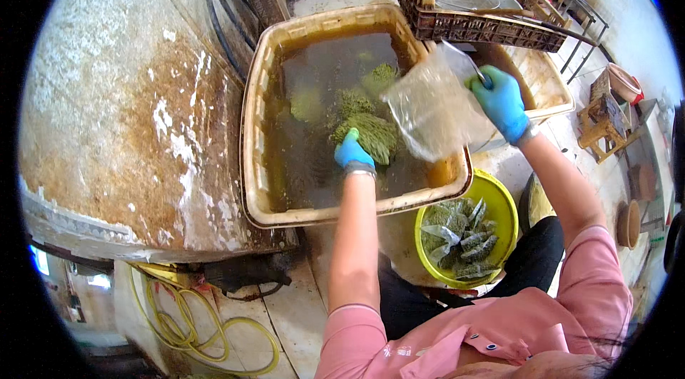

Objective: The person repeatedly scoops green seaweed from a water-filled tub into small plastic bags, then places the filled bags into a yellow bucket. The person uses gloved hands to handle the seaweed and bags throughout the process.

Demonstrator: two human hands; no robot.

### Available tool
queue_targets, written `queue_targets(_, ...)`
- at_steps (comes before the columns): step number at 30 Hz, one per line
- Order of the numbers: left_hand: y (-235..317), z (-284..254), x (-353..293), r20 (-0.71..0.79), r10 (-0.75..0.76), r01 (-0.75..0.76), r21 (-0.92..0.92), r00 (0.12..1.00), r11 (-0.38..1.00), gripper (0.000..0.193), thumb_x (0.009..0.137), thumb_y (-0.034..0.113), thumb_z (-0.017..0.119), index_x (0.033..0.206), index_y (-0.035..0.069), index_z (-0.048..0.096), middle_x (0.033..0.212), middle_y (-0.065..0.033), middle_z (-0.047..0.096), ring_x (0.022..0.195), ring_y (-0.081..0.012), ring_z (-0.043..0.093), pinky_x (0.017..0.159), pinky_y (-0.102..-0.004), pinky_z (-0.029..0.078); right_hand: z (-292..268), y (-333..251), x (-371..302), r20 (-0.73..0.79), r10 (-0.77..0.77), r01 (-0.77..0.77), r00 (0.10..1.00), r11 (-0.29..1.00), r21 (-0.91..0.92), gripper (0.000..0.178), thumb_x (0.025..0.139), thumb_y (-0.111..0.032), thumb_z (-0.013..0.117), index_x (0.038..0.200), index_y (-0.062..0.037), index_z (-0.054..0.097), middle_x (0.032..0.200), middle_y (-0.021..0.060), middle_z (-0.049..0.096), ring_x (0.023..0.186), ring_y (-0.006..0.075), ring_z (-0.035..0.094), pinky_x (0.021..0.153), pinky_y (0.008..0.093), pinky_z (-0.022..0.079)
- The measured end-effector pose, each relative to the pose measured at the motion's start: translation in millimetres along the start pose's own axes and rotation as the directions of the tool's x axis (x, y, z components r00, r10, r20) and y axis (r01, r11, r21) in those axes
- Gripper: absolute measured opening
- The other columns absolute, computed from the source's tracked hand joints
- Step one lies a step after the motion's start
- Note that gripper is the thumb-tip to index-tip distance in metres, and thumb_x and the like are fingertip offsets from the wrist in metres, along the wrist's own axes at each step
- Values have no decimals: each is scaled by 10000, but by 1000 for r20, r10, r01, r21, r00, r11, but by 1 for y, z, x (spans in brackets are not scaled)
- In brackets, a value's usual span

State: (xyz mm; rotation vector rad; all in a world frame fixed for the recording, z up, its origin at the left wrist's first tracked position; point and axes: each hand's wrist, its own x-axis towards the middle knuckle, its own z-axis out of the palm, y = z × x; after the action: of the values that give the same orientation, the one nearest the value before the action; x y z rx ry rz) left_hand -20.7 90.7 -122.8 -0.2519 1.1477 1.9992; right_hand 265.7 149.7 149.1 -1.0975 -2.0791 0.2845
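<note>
My left hand (354,152), in a blue glove with a green-stained thumb, reaches into the murky water of a large cream tub (321,213). It is closed on a clump of fine green seaweed-like strands (372,135), whose far side spreads at the water's surface. My right hand (503,102), also blue-gloved, is raised over the tub's right edge. Pinched in it is a clear plastic bag (432,104), hanging to the left and blurred by motion. A thin dark curved edge runs from the bag to my fingers. More green clumps (307,103) float in the water.
A yellow-green basin (508,202) by my knees holds several clear bags of green stuff. A second cream tub (549,83) and a brown crate (492,28) with sieves stand at the far right. A stained slab (135,115) borders the left; a yellow hose (214,343) lies coiled below.
</note>
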Motion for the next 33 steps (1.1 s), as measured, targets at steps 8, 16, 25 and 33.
queue_targets(8,35,76,-26,165,493,-497,539,854,680,625,884,138,588,1432,65,299,1343,-152,457,1113,-304,530,890,-474,456,-91,32,-90,-18,245,-244,969,968,52,125,817,-133,661,855,-14,651,614,70,570,555,108,463,544,284,430)
queue_targets(16,55,41,-205,534,73,-254,274,842,927,423,878,129,567,1287,33,511,1297,-154,522,1150,-276,521,947,-434,427,-203,200,-157,-274,768,-700,579,640,317,205,818,-234,666,772,-34,656,651,12,599,507,98,494,472,263,400)
queue_targets(25,8,62,-232,543,222,-532,520,810,668,365,902,150,493,1238,24,558,1225,-126,601,1089,-259,584,897,-376,461,-265,368,-328,-479,875,-947,-63,99,305,270,814,-307,667,827,-39,639,595,94,569,553,242,588,524,361,486)
queue_targets(33,-8,69,-234,600,292,-650,554,745,520,354,916,138,458,1223,-4,564,1198,-142,609,1041,-243,606,856,-341,479,-262,342,-325,-429,573,-707,698,462,-535,501,832,-279,639,1271,-79,506,1241,196,554,1028,368,593,839,416,494)
